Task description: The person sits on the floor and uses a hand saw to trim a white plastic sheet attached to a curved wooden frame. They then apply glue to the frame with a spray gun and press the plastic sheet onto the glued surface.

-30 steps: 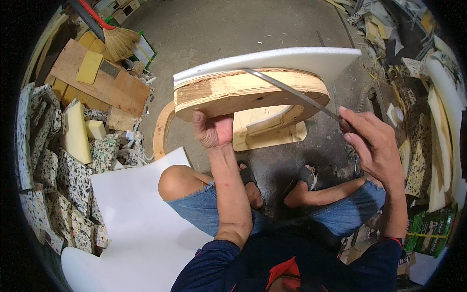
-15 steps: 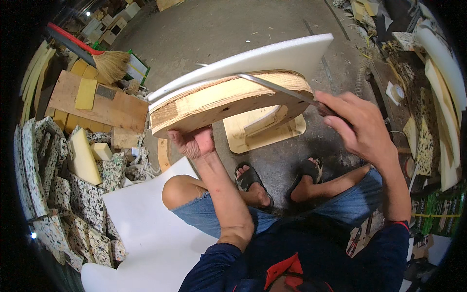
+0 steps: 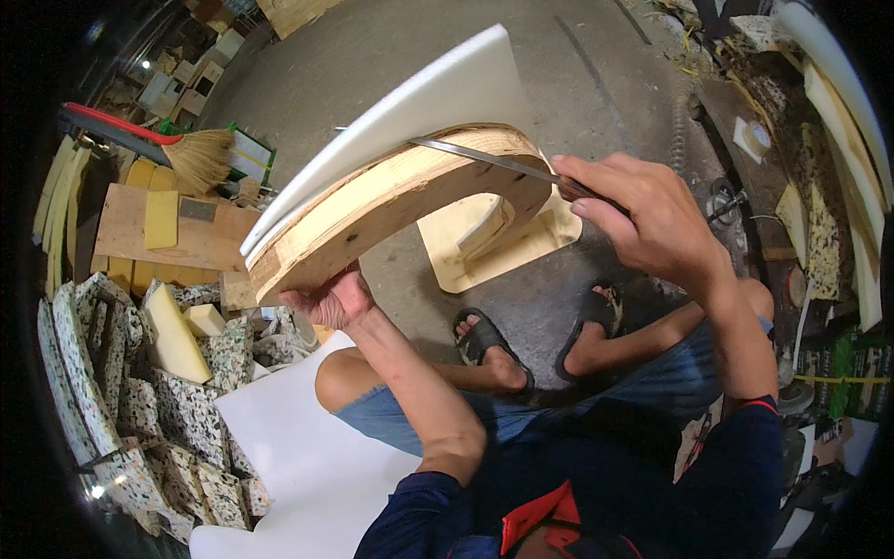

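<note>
Wooden form [image 3: 380,201] looks pale, curved and rough-edged.

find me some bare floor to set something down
Widest: grey floor beyond the curved wood, between the broom and right-hand clutter. Smaller: the gap between the sandals, this side of the pale board. Crowded: speckled foam scraps at left, stacked foam at right.

wooden form [image 3: 372,200]: left end lower, tilt steeper | white sheet [image 3: 438,93]: tilted likewise
</note>
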`<act>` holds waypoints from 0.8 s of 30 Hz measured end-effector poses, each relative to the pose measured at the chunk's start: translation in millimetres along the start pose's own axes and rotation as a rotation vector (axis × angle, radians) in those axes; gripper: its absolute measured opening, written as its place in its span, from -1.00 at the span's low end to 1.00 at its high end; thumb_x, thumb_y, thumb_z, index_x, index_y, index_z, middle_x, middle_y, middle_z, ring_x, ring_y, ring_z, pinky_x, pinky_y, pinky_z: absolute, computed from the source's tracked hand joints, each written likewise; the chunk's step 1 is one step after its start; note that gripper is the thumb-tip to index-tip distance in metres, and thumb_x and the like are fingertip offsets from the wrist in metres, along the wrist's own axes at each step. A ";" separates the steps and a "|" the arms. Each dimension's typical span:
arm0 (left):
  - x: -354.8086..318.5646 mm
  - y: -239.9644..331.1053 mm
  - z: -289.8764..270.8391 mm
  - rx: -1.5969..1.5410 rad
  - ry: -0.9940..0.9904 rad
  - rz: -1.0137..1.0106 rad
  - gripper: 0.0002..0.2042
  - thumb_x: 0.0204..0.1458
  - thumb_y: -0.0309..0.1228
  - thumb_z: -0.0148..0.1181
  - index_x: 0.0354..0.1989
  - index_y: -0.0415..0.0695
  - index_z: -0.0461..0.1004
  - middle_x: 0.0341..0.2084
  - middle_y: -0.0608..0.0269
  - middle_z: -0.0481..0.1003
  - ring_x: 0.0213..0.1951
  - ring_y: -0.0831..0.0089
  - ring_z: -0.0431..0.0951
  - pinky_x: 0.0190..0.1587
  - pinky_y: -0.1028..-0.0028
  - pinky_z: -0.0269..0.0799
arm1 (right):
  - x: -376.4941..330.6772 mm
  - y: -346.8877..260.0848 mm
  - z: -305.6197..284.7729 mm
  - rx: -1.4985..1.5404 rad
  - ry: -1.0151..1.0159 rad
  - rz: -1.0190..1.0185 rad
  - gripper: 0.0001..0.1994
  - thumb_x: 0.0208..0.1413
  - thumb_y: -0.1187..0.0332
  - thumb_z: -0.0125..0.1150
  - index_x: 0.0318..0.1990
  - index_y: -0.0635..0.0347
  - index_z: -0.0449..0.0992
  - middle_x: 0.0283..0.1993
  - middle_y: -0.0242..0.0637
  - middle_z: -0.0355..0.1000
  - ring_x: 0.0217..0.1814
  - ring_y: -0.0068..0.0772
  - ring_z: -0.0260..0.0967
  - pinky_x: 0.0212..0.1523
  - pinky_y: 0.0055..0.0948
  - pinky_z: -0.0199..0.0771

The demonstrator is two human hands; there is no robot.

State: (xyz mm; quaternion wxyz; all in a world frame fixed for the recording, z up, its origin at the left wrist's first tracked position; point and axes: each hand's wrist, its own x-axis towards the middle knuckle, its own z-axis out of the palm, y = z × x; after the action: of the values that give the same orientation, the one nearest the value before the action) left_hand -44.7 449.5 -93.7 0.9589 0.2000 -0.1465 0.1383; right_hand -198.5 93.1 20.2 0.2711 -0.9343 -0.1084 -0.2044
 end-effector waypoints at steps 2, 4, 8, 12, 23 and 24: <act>1.1 3.9 -5.3 -0.012 0.040 0.010 -0.14 -0.19 -0.10 0.54 0.36 0.04 0.30 0.36 0.13 0.25 0.38 0.03 0.15 0.35 -0.32 -0.04 | -8.6 5.2 -3.0 0.006 0.000 0.001 -0.65 0.15 0.35 0.22 0.11 0.16 0.55 -0.26 -0.08 0.54 -0.21 -0.01 0.51 -0.18 -0.16 0.49; 1.9 7.8 -11.5 -0.013 0.057 0.030 -0.15 -0.19 -0.11 0.55 0.36 0.04 0.30 0.36 0.12 0.25 0.38 0.03 0.15 0.35 -0.31 -0.04 | -20.0 9.4 -10.8 -0.007 -0.013 0.065 -0.64 0.14 0.37 0.24 0.11 0.18 0.54 -0.26 -0.08 0.54 -0.21 0.00 0.51 -0.18 -0.17 0.49; 5.6 14.1 -21.1 -0.030 0.025 0.037 -0.16 -0.19 -0.10 0.55 0.34 0.05 0.32 0.35 0.11 0.26 0.39 0.05 0.15 0.37 -0.29 -0.06 | -28.2 13.6 -16.6 0.046 -0.060 0.115 -0.55 0.06 0.56 0.25 0.16 0.24 0.50 -0.20 -0.06 0.56 -0.20 -0.04 0.52 -0.15 -0.26 0.50; 7.1 18.6 -24.7 -0.035 -0.030 0.023 -0.14 -0.21 -0.11 0.57 0.35 0.02 0.32 0.35 0.10 0.26 0.39 0.04 0.15 0.39 -0.29 -0.09 | -10.0 17.8 1.1 0.074 -0.032 -0.001 -0.59 0.10 0.52 0.24 0.15 0.29 0.50 -0.20 -0.05 0.57 -0.23 -0.04 0.53 -0.16 -0.26 0.50; 5.5 38.0 -37.6 -0.108 0.009 0.011 -0.20 -0.22 -0.20 0.57 0.28 -0.08 0.38 0.29 0.03 0.34 0.35 0.02 0.22 0.39 -0.23 -0.01 | -37.8 38.5 16.4 0.216 -0.030 0.078 -0.61 0.17 0.40 0.24 0.17 0.18 0.48 -0.25 -0.09 0.57 -0.29 -0.08 0.53 -0.23 -0.19 0.49; 6.2 38.6 -38.3 -0.112 0.003 0.006 -0.19 -0.22 -0.20 0.57 0.29 -0.10 0.37 0.29 0.01 0.33 0.35 0.01 0.22 0.40 -0.23 -0.01 | -43.3 39.4 14.1 0.228 -0.050 0.121 -0.60 0.15 0.44 0.23 0.17 0.19 0.49 -0.24 -0.09 0.56 -0.28 -0.09 0.53 -0.23 -0.22 0.48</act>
State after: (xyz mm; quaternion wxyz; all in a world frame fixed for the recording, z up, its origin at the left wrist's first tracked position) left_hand -42.9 501.1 -111.9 0.9684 0.1455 -0.1531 0.1330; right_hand -220.3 64.3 -27.9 0.3845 -0.9071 -0.0814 -0.1505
